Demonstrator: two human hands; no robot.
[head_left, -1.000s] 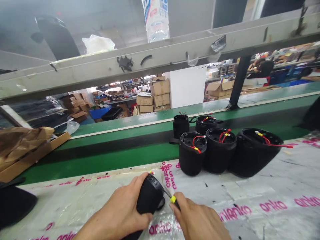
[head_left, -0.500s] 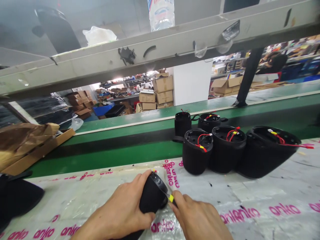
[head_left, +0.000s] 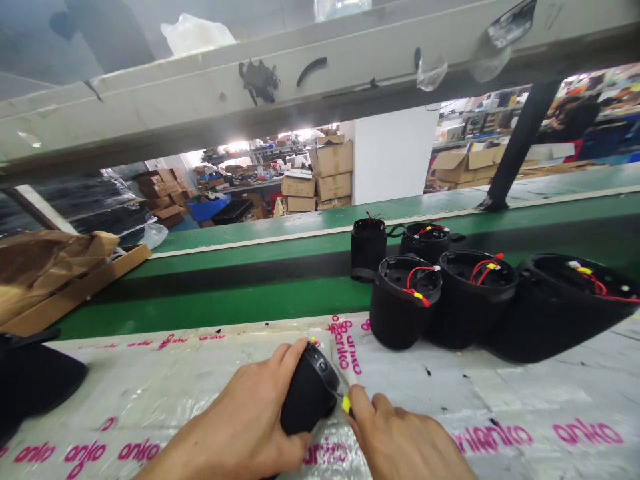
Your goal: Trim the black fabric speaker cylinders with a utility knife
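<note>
My left hand (head_left: 250, 407) is wrapped round a black, fabric-covered cylindrical speaker housing (head_left: 305, 393). The housing lies tilted, its hard rim with small buttons turned to the right. A small tool with a yellow and black handle (head_left: 347, 403) sits in my right hand (head_left: 400, 433), whose fingers are closed on it. Its thin metal tip points at the rim's edge; whether it touches there I cannot tell. Several similar housings, among them a near one (head_left: 405, 313), stand upright at the right, with red wires and connectors showing at their open tops.
Printed plastic sheeting (head_left: 210, 373) covers the near worktop, with a green belt (head_left: 200, 287) behind it. A cardboard tray (head_left: 110, 283) holds brown paper at the left, above a black piece (head_left: 40, 393). A metal shelf beam (head_left: 200, 100) crosses overhead; a dark post (head_left: 523, 147) stands right.
The tool in my right hand has drawn slightly right and down from the housing's rim. My left hand keeps its hold. The camera view has shifted a little.
</note>
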